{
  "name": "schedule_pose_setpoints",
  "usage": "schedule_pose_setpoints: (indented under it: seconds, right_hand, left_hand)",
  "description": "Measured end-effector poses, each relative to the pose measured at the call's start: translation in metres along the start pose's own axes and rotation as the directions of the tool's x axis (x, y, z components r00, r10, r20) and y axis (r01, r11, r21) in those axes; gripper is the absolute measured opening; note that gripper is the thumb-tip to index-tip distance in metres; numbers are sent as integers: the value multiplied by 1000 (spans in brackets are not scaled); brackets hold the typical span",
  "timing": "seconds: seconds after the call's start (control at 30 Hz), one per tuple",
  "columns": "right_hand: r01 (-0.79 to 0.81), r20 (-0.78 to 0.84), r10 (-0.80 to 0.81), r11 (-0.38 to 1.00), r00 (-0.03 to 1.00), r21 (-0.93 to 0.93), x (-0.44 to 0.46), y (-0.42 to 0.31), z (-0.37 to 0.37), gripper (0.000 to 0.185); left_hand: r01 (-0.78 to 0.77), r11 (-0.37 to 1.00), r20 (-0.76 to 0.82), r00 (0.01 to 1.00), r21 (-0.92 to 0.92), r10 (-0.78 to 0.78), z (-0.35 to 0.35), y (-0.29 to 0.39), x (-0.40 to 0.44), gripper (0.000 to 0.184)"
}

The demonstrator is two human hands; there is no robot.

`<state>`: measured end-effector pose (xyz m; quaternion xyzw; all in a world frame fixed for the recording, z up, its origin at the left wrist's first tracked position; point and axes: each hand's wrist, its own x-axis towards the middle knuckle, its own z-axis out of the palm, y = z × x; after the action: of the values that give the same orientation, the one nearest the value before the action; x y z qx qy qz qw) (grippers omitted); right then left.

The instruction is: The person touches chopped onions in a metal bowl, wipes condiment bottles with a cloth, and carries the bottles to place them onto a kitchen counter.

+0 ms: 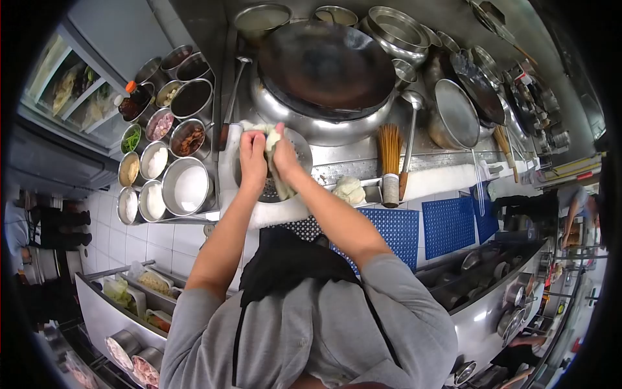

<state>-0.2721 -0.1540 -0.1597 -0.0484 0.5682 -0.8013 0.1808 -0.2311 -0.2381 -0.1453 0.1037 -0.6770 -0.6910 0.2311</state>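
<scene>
Grey shirt, hands, cloth, wok beyond.

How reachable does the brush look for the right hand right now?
Probably yes: the brush lies off to the right with nothing on top, but the right hand grips a cloth and would likely need to let go first.

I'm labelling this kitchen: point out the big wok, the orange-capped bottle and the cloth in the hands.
Wok (327, 65), head view: dark middle.
Bottle (131, 86), head view: orange cap.
Cloth (283, 188), head view: lower end.
</scene>
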Motion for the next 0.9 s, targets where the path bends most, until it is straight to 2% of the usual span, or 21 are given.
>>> schedule_pose_setpoints:
  seconds: [0.07,0.1,0.17,0.2,0.23,0.27,0.3,0.37,0.4,0.43,0.5,0.6,0.7,0.73,0.77,0.8,0.83,0.87,0.9]
  right_hand:
    - [-94,57,87,986,995,138,-4,0,3,62]
    - [-86,-12,87,994,996,64,-15,-1,7,63]
    - [-77,-83,72,995,994,-58,-29,20,9,63]
    - [-58,-110,48,994,993,-95,-42,13,16,62]
    - [2,-124,-12,997,992,-78,-52,3,21,62]
    - [62,-143,-70,996,987,-60,-60,-8,26,61]
    - [219,-37,-224,971,974,-96,-50,-6,23,60]
    - [-14,19,13,999,1000,32,-23,-9,14,62]
    - [-73,-6,73,996,997,-44,-16,-13,10,65]
    - [-78,-42,78,997,996,8,-14,-14,10,63]
    - [-183,-115,173,979,978,-86,7,45,-18,55]
    - [-136,-124,91,892,988,-431,-5,77,-39,52]
    - [-259,-252,158,859,955,-442,-23,49,-42,54]
    - [-210,-281,141,949,949,-236,-19,60,-46,53]
    - [-204,-232,189,978,954,-44,-26,41,-42,52]
    - [-202,-174,227,968,958,151,-42,4,-31,52]
    - [-203,-110,254,918,961,341,-50,-16,-24,51]
    - [-164,-99,209,927,973,336,-45,-6,-28,50]
    - [-96,-116,111,987,987,132,-45,8,-30,50]
  left_hand:
    - [15,998,104,995,-66,-8,-9,-5,13,18]
    - [18,995,148,989,-97,-3,-15,-2,20,18]
    - [-149,980,86,987,129,139,-17,-5,27,15]
    - [-67,998,62,996,12,66,-12,4,21,13]
    - [13,994,51,999,-110,-7,-8,14,17,12]
    - [-15,996,74,997,-87,21,-10,3,16,9]
    - [-26,994,59,998,-108,33,-11,-1,17,8]
    - [-43,988,48,998,-147,50,-12,-9,17,9]
    - [-60,987,32,997,-150,65,-10,-5,17,10]
    - [-48,994,43,998,-97,52,-12,0,19,10]
    - [-82,992,76,993,-98,90,-13,-9,24,10]
    - [-110,989,100,988,-96,119,-14,-7,23,15]
    - [-6,995,75,997,-97,13,-18,0,18,23]
    - [-6,999,9,1000,-50,7,-17,1,13,24]
    - [-4,1000,-59,998,-3,4,-16,1,6,26]
    - [1,999,-126,992,44,4,-14,0,1,27]
    - [39,999,-153,988,17,-36,-10,0,-1,27]
    - [78,997,-181,980,-10,-79,-6,-1,-4,27]
    - [116,992,-208,970,-40,-122,-1,0,-7,27]
